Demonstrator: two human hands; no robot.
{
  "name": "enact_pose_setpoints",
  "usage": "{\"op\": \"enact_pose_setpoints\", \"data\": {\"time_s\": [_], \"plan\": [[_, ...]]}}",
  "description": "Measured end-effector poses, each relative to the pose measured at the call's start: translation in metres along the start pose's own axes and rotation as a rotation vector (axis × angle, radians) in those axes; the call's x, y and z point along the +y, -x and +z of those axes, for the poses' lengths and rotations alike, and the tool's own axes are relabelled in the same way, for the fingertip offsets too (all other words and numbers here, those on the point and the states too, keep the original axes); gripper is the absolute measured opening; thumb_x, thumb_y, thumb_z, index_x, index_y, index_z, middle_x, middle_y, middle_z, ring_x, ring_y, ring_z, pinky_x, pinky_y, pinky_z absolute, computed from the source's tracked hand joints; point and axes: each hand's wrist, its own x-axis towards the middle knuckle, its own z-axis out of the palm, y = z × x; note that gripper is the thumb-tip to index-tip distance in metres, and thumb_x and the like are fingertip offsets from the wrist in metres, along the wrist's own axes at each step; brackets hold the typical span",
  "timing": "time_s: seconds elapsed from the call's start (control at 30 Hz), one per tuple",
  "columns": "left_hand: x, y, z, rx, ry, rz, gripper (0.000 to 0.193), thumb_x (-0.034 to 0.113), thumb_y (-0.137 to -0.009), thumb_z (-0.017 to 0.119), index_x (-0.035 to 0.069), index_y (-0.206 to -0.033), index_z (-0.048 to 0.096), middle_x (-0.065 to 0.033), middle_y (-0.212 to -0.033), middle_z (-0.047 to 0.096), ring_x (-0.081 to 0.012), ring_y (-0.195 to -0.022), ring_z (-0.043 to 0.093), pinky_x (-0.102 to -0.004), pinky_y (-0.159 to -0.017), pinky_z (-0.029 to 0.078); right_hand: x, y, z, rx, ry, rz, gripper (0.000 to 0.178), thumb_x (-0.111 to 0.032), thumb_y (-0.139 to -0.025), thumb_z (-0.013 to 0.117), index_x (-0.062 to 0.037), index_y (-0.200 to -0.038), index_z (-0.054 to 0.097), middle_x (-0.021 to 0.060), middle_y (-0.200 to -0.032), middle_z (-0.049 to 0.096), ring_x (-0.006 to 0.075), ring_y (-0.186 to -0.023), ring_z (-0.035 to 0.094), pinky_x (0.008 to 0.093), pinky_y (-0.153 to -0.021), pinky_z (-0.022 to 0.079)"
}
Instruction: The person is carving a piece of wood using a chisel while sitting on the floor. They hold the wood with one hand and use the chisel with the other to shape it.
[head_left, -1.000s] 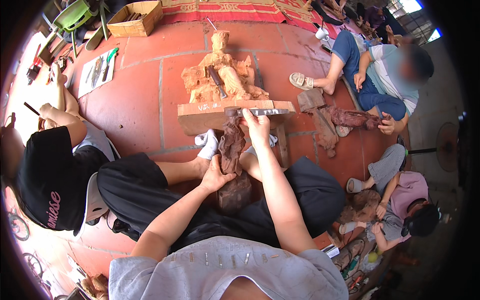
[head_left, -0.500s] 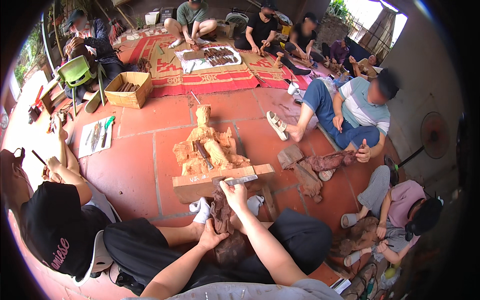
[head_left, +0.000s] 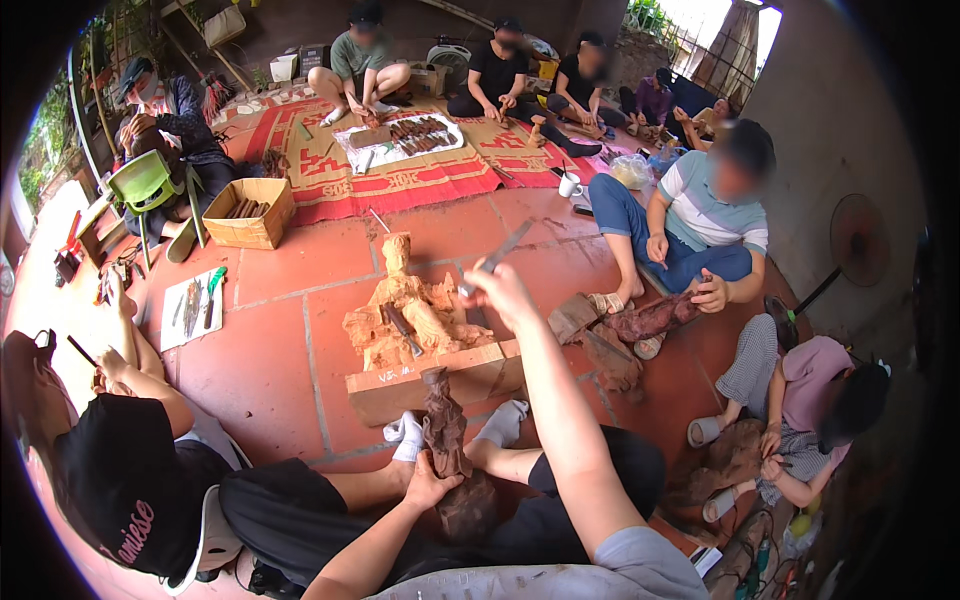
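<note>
Floor: red-orange square tiles (head_left: 270, 350), grey joints, small crumbs scattered; bright glare along the left side. Dark carved figure (head_left: 442, 425) stands upright between the person's legs, above a dark rough block (head_left: 467, 510); whether the two are one piece, cannot tell. Left hand (head_left: 432, 482) is wrapped round the figure's lower part, fingers closed on it. Right hand (head_left: 503, 297) is raised and apart from the figure, closed on a flat grey tool (head_left: 507, 245) that points up and to the right. Directly ahead, a pale seated-figure carving (head_left: 408, 300) rests on a thick wooden slab (head_left: 440, 375), with a wood-handled chisel (head_left: 403, 328) leaning on its front. To the left on the tiles: white sheet (head_left: 178, 325) bearing slim tools, one green-handled; farther off, a cardboard box (head_left: 245, 232) of dark sticks and a green chair (head_left: 146, 180). Beyond, a red and tan patterned mat (head_left: 420, 185) carries a white cloth or tray (head_left: 397, 158) with rows of dark-handled tools. White mug (head_left: 570, 186) stands near the mat's right end. On the right, a co-worker (head_left: 705, 215) in a striped shirt has a hand on a reddish-brown carving (head_left: 650, 320); a pedestal fan (head_left: 860, 240) stands against the grey wall (head_left: 805, 130). Other people sit round the room; daylight enters at upper right through a barred opening (head_left: 725, 50).
</note>
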Motion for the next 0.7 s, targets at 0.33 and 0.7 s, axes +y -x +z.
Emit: {"op": "enact_pose_setpoints", "data": {"time_s": [0.33,0.7], "plan": [[-0.004,-0.004,0.005,-0.016,0.058,0.018,0.091,0.037,-0.068,0.083,-0.004,-0.131,0.030,-0.0258,-0.129,0.047,-0.0363,-0.123,0.049,-0.0400,-0.103,0.040,0.079,0.065,0.034,0.358,0.181,-0.355,0.018,-0.008,-0.090,0.064,-0.0042,-0.078,0.051,0.0043,-0.075,0.063,0.0132,-0.075,0.065,0.0282,-0.066,0.049],[-0.009,-0.001,0.005,-0.003,0.003,-0.013,0.089,0.032,-0.069,0.084,-0.004,-0.129,0.029,-0.0237,-0.127,0.051,-0.0324,-0.121,0.051,-0.0396,-0.103,0.041,0.148,0.106,0.057,0.267,0.595,-0.218,0.021,-0.022,-0.085,0.071,-0.0028,-0.081,0.063,0.0107,-0.079,0.062,0.0261,-0.080,0.061,0.0382,-0.073,0.048]]}}
